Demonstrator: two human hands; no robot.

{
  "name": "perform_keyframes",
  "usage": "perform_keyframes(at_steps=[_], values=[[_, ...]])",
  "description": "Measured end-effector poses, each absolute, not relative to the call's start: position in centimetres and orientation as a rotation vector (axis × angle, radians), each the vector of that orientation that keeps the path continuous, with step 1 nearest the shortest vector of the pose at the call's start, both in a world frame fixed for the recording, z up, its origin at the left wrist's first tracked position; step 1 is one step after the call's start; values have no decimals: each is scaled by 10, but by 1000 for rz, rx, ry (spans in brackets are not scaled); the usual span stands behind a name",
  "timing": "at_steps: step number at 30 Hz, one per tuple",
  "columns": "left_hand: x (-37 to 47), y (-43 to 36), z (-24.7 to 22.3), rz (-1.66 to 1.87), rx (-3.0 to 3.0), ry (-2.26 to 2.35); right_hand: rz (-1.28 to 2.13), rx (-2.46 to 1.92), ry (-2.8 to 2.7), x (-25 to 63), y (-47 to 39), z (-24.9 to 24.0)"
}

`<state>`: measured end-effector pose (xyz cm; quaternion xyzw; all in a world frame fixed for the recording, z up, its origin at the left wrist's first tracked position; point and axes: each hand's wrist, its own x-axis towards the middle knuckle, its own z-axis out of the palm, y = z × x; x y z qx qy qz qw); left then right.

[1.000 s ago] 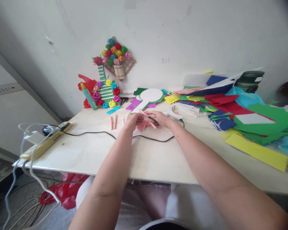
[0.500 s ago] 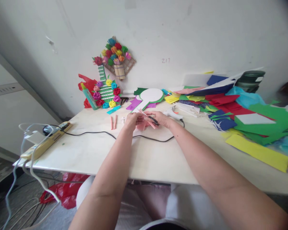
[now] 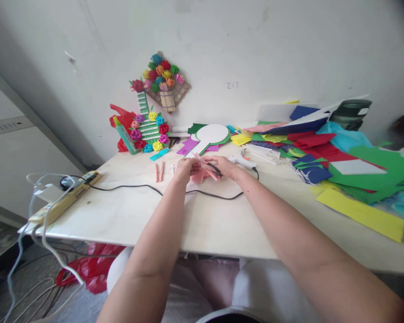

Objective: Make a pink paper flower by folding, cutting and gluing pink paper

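My right hand (image 3: 224,166) is closed on a pair of scissors (image 3: 214,168) with dark handles, its blades pointing up and left toward my other hand. Between the fingers of my left hand (image 3: 187,168) is a piece of pink paper, partly hidden by those fingers. More pink paper (image 3: 198,177) lies beneath the hands on the table. Two rolled pink paper strips (image 3: 159,172) rest left of my left hand. Just behind the hands, the handle end of a white and green paddle-shaped cutout (image 3: 212,133) reaches toward them.
A black cord (image 3: 134,186) crosses the table from a yellow power strip (image 3: 63,197) to a glue gun (image 3: 244,161). Coloured paper sheets (image 3: 353,166) pile up at right. A guitar-shaped craft with paper flowers (image 3: 150,128) and a glue bottle (image 3: 125,136) stand at back left.
The scissors have shifted very slightly in my right hand, with the blades a little further left. Both arms stay nearly in place.
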<state>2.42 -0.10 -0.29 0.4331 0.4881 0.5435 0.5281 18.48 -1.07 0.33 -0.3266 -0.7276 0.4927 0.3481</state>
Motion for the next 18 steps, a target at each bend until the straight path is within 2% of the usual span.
perform_keyframes(at_steps=[11, 18], values=[[22, -1, -3, 1284, 1058, 1190, 1353, -841, -1848, 181, -12, 4], [23, 2, -5, 1257, 1060, 1193, 1278, -892, -1808, 181, -1, -4]])
